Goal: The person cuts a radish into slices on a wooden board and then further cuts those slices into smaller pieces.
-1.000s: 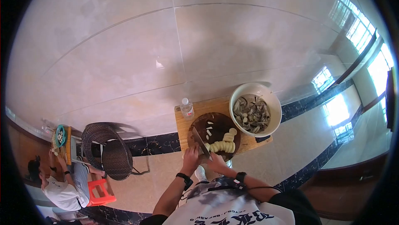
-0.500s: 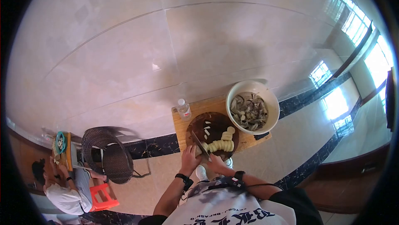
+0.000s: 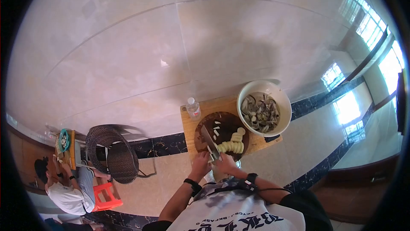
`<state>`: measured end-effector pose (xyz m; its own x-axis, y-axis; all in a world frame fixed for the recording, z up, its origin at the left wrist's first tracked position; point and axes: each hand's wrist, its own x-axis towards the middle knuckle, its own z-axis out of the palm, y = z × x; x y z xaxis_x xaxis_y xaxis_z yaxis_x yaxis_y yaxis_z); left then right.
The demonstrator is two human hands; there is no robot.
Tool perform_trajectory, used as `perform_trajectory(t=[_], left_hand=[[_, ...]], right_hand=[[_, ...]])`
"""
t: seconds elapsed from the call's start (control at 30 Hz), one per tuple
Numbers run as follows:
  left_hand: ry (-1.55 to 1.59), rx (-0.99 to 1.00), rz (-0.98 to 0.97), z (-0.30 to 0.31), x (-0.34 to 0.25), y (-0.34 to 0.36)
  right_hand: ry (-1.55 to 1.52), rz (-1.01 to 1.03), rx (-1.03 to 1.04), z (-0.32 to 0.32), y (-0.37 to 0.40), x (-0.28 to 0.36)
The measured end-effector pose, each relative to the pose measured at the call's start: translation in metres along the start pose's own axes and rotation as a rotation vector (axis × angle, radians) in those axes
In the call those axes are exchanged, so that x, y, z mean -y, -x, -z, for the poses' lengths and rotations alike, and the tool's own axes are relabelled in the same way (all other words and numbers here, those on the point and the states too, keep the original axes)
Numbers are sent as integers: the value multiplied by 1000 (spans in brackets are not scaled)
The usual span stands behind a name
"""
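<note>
A dark round cutting board [image 3: 200, 139] lies on a wooden table. My right hand [image 3: 226, 164] is closed on the handle of a knife [image 3: 209, 139], whose broad blade points up and left over the board. Close to its left, my left hand [image 3: 199, 165] has its fingers bent at the board's lower edge, against a pale piece beside the blade. Pale round slices [image 3: 232, 146] lie in a curved row right of the knife. Several small white strips [image 3: 216, 132] are scattered above them. A white bowl [image 3: 287, 111] at the right holds cut pieces in liquid.
A clear bottle [image 3: 193, 109] stands on the table [image 3: 186, 124] near the tiled wall. A dark wicker chair [image 3: 121, 161] is at the left. Beyond it, a person [image 3: 66, 194] sits on a red stool [image 3: 106, 197] by a small table with a teal basket [image 3: 64, 141].
The view has shifted slightly, so the board, bowl and bottle appear further right. The knife and both hands remain together at the board's lower left.
</note>
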<state>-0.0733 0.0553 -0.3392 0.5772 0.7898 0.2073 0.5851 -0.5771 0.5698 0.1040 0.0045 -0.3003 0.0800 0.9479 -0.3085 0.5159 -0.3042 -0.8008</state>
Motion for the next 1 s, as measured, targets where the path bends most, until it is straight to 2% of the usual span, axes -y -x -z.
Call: perform_trajectory(t=[0.13,0.23,0.37,0.47,0.67,0.73,1.0], left_hand=[[-9,105,-43,-9,-8,-1],[18,194,-35,-11,-18,0],[-4,143,-108,-19,-28,-2],[2,140,-105,-32,-25,-7],[-58,135,-120,-31,-16,-15],[-54,103,-116,-28,-8,-26],[-24,185,-79,-7,-13,-38]], right_hand=[[-28,-48,4,10,2,-3],[-60,-182,59,18,2,-5],[-22,-73,-108,16,6,-28],[-186,-329,38,43,15,5],[-29,-55,-115,28,15,-24],[-59,-84,-90,32,16,-20],[-67,-97,-81,36,17,-19]])
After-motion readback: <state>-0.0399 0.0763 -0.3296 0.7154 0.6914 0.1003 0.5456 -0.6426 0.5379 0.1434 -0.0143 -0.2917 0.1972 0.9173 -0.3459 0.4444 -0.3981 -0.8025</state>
